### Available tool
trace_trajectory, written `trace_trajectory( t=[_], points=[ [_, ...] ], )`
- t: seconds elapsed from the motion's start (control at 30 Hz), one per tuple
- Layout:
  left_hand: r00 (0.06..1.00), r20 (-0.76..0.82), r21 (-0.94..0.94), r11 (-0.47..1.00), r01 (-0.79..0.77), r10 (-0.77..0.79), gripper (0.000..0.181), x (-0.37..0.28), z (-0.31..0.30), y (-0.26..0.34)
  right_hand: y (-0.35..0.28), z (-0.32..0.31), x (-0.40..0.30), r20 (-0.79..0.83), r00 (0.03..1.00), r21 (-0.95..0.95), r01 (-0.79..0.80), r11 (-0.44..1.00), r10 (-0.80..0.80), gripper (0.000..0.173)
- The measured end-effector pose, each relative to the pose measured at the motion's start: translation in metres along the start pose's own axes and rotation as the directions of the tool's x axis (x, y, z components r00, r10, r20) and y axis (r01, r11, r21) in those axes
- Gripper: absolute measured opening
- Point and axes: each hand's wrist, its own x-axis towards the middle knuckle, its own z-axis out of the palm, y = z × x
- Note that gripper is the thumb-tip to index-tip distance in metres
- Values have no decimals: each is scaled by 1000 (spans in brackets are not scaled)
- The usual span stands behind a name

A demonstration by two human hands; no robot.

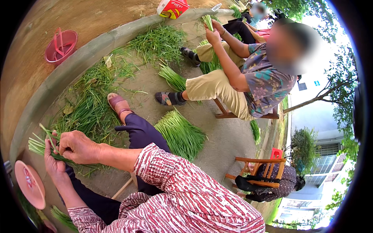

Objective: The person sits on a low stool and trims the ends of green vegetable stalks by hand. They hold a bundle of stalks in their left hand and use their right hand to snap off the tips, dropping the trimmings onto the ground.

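Low on the left of the view, my left hand point(54, 163) grips a small bundle of garlic chives point(36, 146), pale cut ends pointing outward. My right hand point(78, 147) bends over the same bundle, its fingers curled on some of the stalks; the fingertips are partly hidden. Beneath and beyond my hands spreads a loose heap of green leaves point(93, 112) on the concrete. A thick, neatly aligned bunch of chives point(180, 135) lies beside my leg, with its stem ends together.
A curved concrete kerb point(116, 35) borders bare soil, where a red plastic bucket point(60, 48) stands. A pink round plastic object point(30, 185) is at lower left. Opposite, a seated person point(233, 67) holds chives. Another person sits on a wooden chair point(259, 171). A printed box point(173, 8) rests by the kerb.
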Motion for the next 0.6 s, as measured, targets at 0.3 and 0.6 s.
trace_trajectory(
  t=[0.3, 0.6],
  points=[
    [966, 257, 46, 998, -41, 28, 29, 10, -35, 17, 0, 8, -9, 316, 928, -279, -106, 954, 195, 6],
    [927, 305, 81, 965, -251, 216, 9, -25, -17, 1, -3, -14, -4, 354, 789, -618, -206, 759, 502, 19]
  ],
)
